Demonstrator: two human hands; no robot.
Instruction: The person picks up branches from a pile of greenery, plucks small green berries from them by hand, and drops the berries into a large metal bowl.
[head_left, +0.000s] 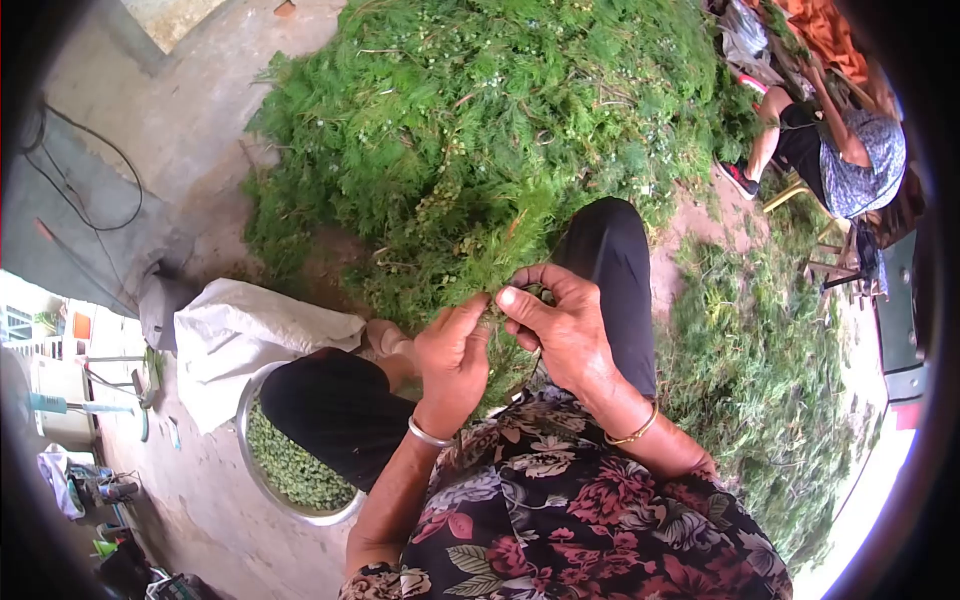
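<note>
My left hand (453, 355) and my right hand (562, 322) meet above my lap, fingers pinched around a green sprig (515, 240) whose feathery tip points up and away from me. Both hands have curled fingers, and their tips nearly touch. Beyond them lies a big heap of green branches (450, 120) with small pale berries among the leaves. Left of my knee, a round metal basin (252, 465) holds many small green berries (295, 460); my leg hides part of it.
A white sack (245, 340) lies beside the basin. Cut branches (750, 360) spread over the floor on the right. Another person (860, 150) sits at the upper right near a wooden stool (835, 262). A black cable (135, 180) lies at the upper left.
</note>
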